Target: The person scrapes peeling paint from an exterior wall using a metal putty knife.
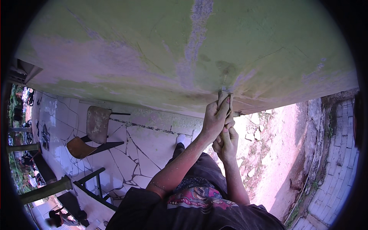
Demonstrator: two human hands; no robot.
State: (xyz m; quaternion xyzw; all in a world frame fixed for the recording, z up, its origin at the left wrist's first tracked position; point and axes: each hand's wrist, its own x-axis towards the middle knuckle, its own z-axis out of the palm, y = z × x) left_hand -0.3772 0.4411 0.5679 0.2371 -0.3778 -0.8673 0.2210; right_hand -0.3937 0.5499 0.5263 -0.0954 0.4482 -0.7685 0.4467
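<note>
Both my hands are closed on a flat, dusty scraper (224, 96), its tip against the green wall (268, 42). My left hand (214, 119) grips it nearer the wall, fingers along the flat part. Just below, my right hand (227, 143) is wrapped round the lower end; the handle is mostly hidden by my fingers. Around the tip the wall is worn and dark, with pale purple-grey patches where the green coat is gone. A rough, pale vertical strip (197, 36) runs up the wall a little to the left.
A worn chair (97, 124) stands left on a cracked-stone tiled floor (143, 153). Farther left are a dark green metal frame (92, 184) and a railing post (46, 191). To the right, a rubble-strewn dirt strip (276, 153) runs alongside a block-paved surface (333, 172).
</note>
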